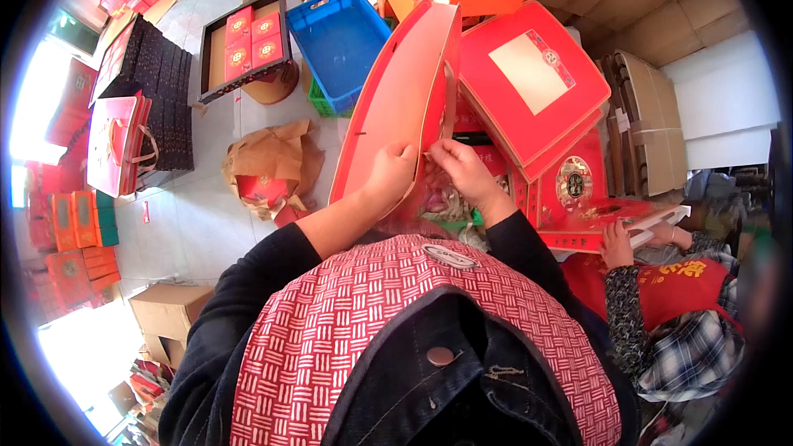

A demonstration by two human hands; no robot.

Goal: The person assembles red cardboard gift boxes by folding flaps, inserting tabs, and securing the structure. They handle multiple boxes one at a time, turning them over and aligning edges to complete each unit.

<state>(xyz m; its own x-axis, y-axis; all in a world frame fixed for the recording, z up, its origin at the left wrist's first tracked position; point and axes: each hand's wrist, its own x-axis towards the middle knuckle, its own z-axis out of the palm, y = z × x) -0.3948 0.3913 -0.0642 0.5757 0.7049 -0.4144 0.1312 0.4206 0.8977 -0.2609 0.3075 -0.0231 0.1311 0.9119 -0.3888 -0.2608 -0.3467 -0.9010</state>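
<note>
A large red cardboard gift box (388, 103) stands tilted up in front of me, its pale pinkish panel facing left. My left hand (391, 172) is closed in a fist round the near edge of that panel. Just right of it, my right hand (467, 172) has its fingers pinched together by the box's edge, on something thin that I cannot make out. Under my right hand lie small wrapped items (444, 202), partly hidden by the hands and the box.
Right of my hands lie stacked red box panels (529, 74). A co-worker's hand (616, 244) rests on a red box at the right. A blue crate (339, 45), a black tray (206, 58) with red boxes and a crumpled brown paper bag (277, 157) stand to the left.
</note>
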